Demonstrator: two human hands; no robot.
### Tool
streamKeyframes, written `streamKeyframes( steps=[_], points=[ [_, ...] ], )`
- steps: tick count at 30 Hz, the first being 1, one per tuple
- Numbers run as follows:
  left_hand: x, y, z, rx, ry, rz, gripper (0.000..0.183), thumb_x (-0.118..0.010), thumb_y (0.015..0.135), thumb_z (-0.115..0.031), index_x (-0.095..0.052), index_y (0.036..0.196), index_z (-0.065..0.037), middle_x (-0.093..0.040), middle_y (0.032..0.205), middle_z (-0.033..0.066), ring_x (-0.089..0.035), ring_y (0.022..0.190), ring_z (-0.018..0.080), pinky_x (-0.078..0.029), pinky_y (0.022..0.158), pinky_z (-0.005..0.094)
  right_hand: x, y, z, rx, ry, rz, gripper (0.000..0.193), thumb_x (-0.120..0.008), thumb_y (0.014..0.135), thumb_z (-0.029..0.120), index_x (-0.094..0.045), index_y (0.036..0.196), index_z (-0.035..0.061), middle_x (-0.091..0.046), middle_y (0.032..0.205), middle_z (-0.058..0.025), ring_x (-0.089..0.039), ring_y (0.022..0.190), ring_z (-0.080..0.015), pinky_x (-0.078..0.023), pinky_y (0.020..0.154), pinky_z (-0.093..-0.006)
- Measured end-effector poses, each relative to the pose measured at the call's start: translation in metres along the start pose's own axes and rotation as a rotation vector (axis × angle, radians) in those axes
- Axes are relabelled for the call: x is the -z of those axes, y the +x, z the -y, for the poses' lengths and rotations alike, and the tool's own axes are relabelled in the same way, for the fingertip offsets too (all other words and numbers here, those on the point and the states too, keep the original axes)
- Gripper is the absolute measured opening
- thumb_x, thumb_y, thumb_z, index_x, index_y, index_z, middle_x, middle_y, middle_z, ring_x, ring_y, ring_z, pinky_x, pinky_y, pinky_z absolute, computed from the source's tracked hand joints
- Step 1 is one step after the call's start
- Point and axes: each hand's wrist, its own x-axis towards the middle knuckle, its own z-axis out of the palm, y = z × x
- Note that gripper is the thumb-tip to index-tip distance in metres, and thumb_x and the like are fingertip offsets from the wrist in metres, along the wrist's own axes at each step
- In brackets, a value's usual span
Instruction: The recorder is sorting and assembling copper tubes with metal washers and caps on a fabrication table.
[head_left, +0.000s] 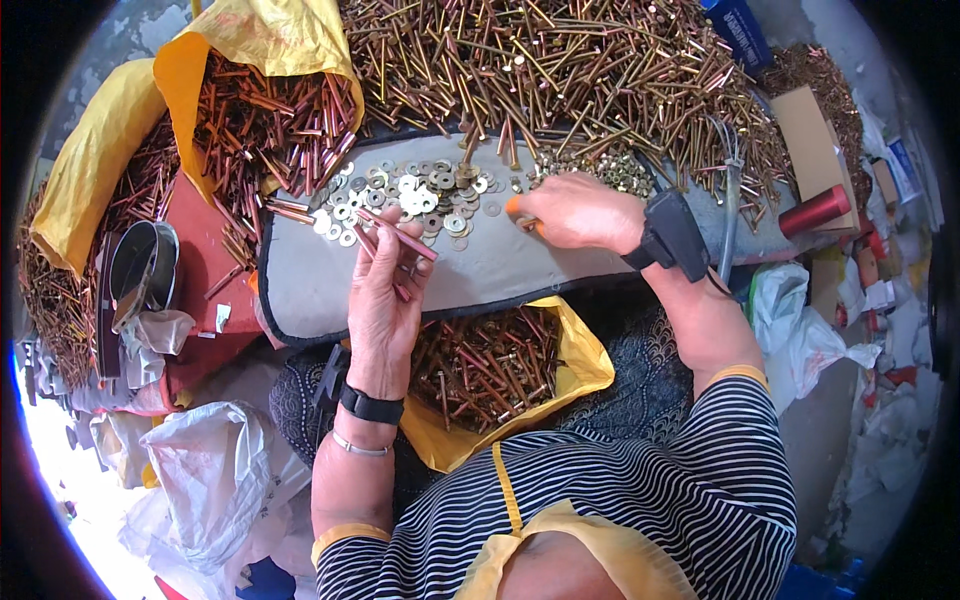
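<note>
My left hand (385,290) is closed around a few reddish-copper metal tubes (405,238), which stick out past the fingers at different angles. It hovers over the near left part of a grey padded mat (330,285) with a black edge. To the right, my right hand (585,212) is bent down to the mat, with orange covers on its fingertips. Those fingers are pressed together, and what they hold, if anything, is hidden. Flat round washers (415,195) lie in a loose heap between the hands. Small brassy nuts (620,173) are piled just beyond my right hand.
A large heap of long coppery bolts (560,70) covers the far side. At the left, a yellow sack (185,110) spills shorter metal pieces. Another yellow bag (590,365) of coppery pieces sits open in my lap. A red spool (812,210) lies at the right.
</note>
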Motion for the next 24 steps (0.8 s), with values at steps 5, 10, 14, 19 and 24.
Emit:
streamKeyframes(
  steps=[5, 10, 14, 19, 24],
  points=[
    [0.005, 0.002, 0.009, 0.036, 0.058, 0.032, 0.032, -0.053, 0.094, -0.019, -0.05, 0.122, -0.005, -0.063, 0.105, 0.0089, -0.062, 0.086, 0.0134, -0.054, 0.073, 0.0282, -0.016, -0.012, -0.006, -0.095, 0.184, -0.047, 0.038, -0.047, 0.08, 0.008, -0.059, 0.116, 0.012, -0.064, 0.087, -0.0222, -0.062, 0.08, -0.0378, -0.049, 0.072, -0.0452],
    [-0.005, 0.002, 0.017, 0.039, 0.114, -0.005, 0.027, -0.055, 0.094, -0.019, -0.052, 0.116, -0.005, -0.061, 0.107, 0.0117, -0.061, 0.087, 0.0159, -0.053, 0.073, 0.0277, -0.023, -0.022, 0.002, -0.136, 0.023, -0.164, 0.026, -0.051, 0.079, 0.009, -0.063, 0.102, 0.0059, -0.064, 0.077, -0.0197, -0.062, 0.075, -0.0375, -0.049, 0.067, -0.046],
    [0.003, 0.005, 0.019, 0.041, 0.1, -0.001, 0.026, -0.057, 0.093, -0.021, -0.053, 0.114, -0.006, -0.061, 0.105, 0.0106, -0.061, 0.091, 0.0162, -0.054, 0.073, 0.0281, -0.018, -0.017, 0.004, 0.011, -0.184, -0.207, 0.012, -0.055, 0.072, 0.009, -0.064, 0.077, 0.0024, -0.063, 0.071, -0.0188, -0.063, 0.071, -0.0353, -0.049, 0.06, -0.0446],
    [-0.005, 0.002, 0.024, 0.066, 0.11, 0.011, 0.026, -0.057, 0.093, -0.021, -0.055, 0.113, -0.005, -0.06, 0.102, 0.0078, -0.061, 0.088, 0.015, -0.055, 0.072, 0.0278, 0.008, 0.01, 0.011, 0.041, -0.256, 0.054, 0.015, -0.059, 0.068, 0.009, -0.068, 0.079, 0.005, -0.065, 0.074, -0.0162, -0.065, 0.073, -0.0314, -0.051, 0.063, -0.0404],
    [-0.001, 0.004, 0.024, 0.062, 0.074, -0.004, 0.027, -0.056, 0.093, -0.021, -0.054, 0.113, -0.003, -0.061, 0.098, 0.0071, -0.062, 0.088, 0.016, -0.055, 0.072, 0.0286, 0.001, 0.004, -0.016, 0.047, 0.025, 0.169, 0.034, -0.052, 0.072, 0.005, -0.063, 0.104, 0.0074, -0.065, 0.087, -0.0178, -0.063, 0.084, -0.0343, -0.05, 0.072, -0.0415]
  ],
)
